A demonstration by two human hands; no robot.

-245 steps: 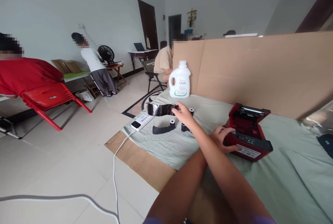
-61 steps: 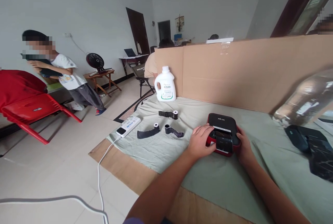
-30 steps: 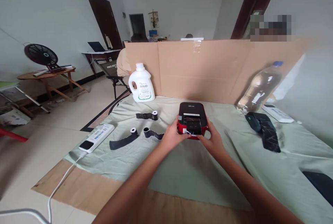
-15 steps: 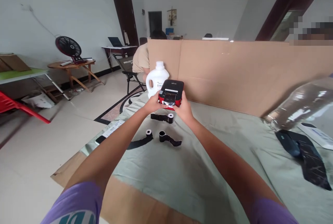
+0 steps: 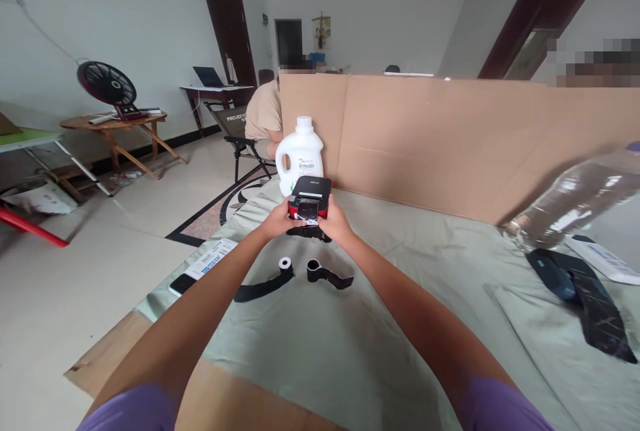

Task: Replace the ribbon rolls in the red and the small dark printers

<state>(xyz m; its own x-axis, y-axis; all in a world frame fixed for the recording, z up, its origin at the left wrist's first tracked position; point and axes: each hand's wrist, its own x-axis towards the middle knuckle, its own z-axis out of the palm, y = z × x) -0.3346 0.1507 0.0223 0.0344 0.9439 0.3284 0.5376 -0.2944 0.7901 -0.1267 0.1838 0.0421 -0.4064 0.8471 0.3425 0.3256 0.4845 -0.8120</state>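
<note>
Between my two hands is a small black and red device [image 5: 313, 187], with a dark strip and a pale edge at its near side. My left hand [image 5: 280, 219] grips its left side and my right hand [image 5: 336, 217] its right side. A white jug [image 5: 303, 156] stands just behind it. Partly hidden under the device lies a black strip [image 5: 314, 233]. Nearer to me on the pale green cloth [image 5: 330, 344] are a small roll [image 5: 285, 264] with a long black tail and another black roll [image 5: 314, 269] with a curled tail.
A cardboard panel [image 5: 400, 144] stands along the back. To the right lie a clear plastic-wrapped object [image 5: 575, 197] and a dark device [image 5: 560, 274] with a black strip. A phone [image 5: 183, 283] and a printed white box [image 5: 215, 257] are at the left. Behind, a person [image 5: 263, 114] sits.
Both hands have lowered the device toward the cloth, where it now covers part of the rear black strip and its roll. The view has shifted slightly.
</note>
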